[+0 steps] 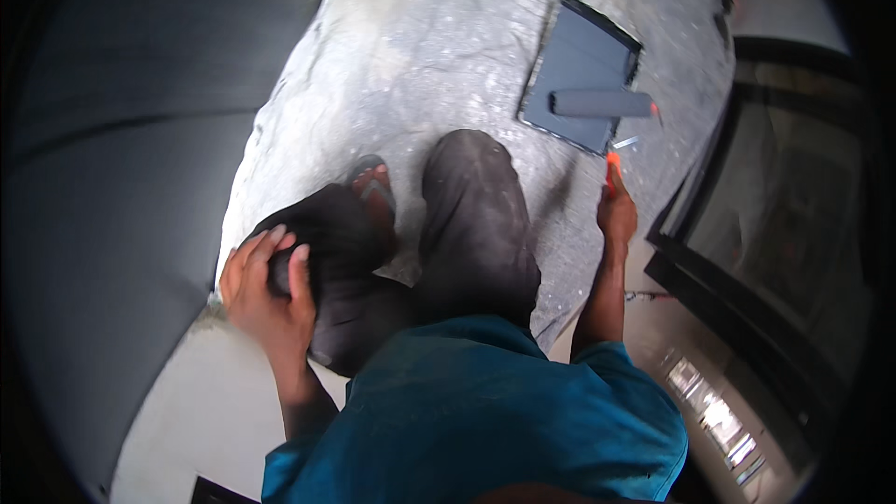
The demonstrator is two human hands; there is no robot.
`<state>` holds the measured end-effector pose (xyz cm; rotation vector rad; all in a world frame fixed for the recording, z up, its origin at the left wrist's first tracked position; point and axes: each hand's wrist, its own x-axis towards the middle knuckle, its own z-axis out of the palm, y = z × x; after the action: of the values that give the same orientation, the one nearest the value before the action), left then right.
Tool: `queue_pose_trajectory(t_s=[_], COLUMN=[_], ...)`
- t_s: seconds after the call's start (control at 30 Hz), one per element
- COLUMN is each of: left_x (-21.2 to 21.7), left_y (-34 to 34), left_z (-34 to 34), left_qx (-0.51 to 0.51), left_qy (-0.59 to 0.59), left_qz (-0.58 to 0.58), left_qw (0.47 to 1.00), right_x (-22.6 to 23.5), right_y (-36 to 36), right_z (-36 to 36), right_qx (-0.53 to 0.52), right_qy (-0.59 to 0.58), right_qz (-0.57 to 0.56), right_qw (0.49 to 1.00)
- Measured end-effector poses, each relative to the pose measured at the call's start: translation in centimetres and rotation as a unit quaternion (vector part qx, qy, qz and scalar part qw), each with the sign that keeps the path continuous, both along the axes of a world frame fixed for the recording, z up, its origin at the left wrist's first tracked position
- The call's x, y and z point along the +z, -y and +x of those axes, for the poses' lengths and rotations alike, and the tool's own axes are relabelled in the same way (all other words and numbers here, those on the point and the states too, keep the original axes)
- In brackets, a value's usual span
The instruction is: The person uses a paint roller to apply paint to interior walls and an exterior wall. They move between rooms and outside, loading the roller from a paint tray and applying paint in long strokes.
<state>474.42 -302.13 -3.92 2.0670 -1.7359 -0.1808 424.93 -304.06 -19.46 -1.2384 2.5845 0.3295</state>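
My right hand [617, 216] is closed around the orange handle of a paint roller [599, 104]. Its dark grey sleeve lies across the near part of a paint tray [600, 19], with its right end reaching past the tray's edge. Grey paint covers the inside of the tray, which rests on a pale, speckled drop cloth [420, 47]. My left hand [261, 289] holds nothing; it rests on my bent left knee with its fingers apart.
A dark grey wall [112, 215] runs along the left side of the cloth. To the right stands a black-framed glass panel [765, 196], close to my right arm. Pale floor [201, 411] shows at the lower left. My sandalled foot [373, 182] stands on the cloth.
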Motion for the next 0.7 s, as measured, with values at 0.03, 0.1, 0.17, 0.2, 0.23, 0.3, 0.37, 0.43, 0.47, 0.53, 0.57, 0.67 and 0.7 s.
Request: queue_pose_trajectory(t_s=[0.03,0.1,0.17,0.2,0.23,0.3,0.37,0.43,0.47,0.53,0.57,0.67,0.7], left_x=[0.3,0.0,0.0,0.0,0.0,0.0,-0.1,-0.4,-0.3,0.1,0.1,0.0,0.0], left_y=[-0.2,0.3,0.8,0.9,0.8,0.6,0.4,-0.1,-0.1,0.1,0.0,0.2,0.3], left_z=[-0.3,-0.5,-1.0,-1.2,-1.2,-1.0,-0.6,-0.4,-0.4,-0.5,-0.5,-0.5,-0.4], left_qx=[0.015,-0.02,-0.035,-0.039,-0.039,-0.048,-0.038,-0.026,-0.024,-0.029,-0.032,-0.051,-0.054], left_qy=[0.004,0.001,0.002,-0.004,-0.01,-0.004,0.006,0.012,0.007,-0.005,-0.001,0.002,-0.005], left_qz=[0.011,0.011,0.012,0.015,0.017,0.02,0.015,0.011,0.013,0.021,0.022,0.017,0.014], left_qw=[1.0,1.0,0.999,0.999,0.999,0.999,0.999,1.0,1.0,0.999,0.999,0.999,0.998], right_x=[0.0,-0.5,-1.7,-1.9,-1.9,-1.3,0.4,1.9,1.7,1.4,1.1,-1.0,-1.4], right_y=[1.1,2.1,4.3,5.2,5.7,6.3,4.6,1.6,1.6,0.9,1.4,4.6,5.7], right_z=[0.5,0.6,-0.3,-0.4,-0.3,0.0,1.2,2.0,2.0,1.9,1.6,-0.2,-0.6], right_qx=[-0.001,-0.009,-0.014,-0.019,-0.02,-0.018,-0.013,-0.018,-0.017,-0.021,-0.021,-0.023,-0.015], right_qy=[-0.006,-0.025,-0.027,-0.02,-0.021,-0.024,-0.013,-0.006,-0.02,-0.049,-0.04,-0.012,-0.002], right_qz=[0.017,-0.004,-0.014,-0.021,-0.025,-0.036,-0.015,0.019,0.028,0.048,0.038,-0.007,-0.029], right_qw=[1.0,1.0,0.999,0.999,0.999,0.999,1.0,1.0,0.999,0.997,0.998,1.0,0.999])
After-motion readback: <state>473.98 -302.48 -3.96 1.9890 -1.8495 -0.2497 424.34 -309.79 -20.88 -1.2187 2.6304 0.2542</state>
